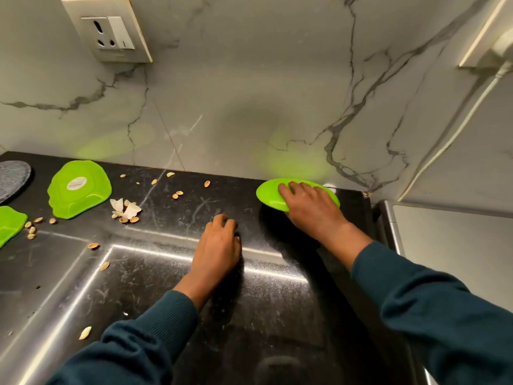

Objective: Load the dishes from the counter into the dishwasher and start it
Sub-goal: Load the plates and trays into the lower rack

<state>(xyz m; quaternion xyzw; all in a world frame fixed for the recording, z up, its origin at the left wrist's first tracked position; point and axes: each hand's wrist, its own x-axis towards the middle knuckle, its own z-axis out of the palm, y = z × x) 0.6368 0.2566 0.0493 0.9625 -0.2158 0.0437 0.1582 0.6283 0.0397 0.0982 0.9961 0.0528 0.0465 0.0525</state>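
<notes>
A bright green plastic plate point(268, 193) is tilted off the black counter point(177, 207) near the back wall, and my right hand point(311, 208) grips its near edge with fingers curled over the top. My left hand point(219, 243) rests on the counter to the left of it, fingers bent, fingertips on the surface, holding nothing that I can see. An upside-down green plate point(79, 188) lies at the back left, and the edge of another green plate point(9, 225) shows at the far left. The dishwasher is out of sight.
Several pistachio shells point(126, 211) are scattered over the counter's left half. A grey round mat point(12, 177) sits at the far left. A steel surface point(449, 245) adjoins the counter on the right. A wall socket point(112, 31) and a white cable point(455, 132) are on the marble wall.
</notes>
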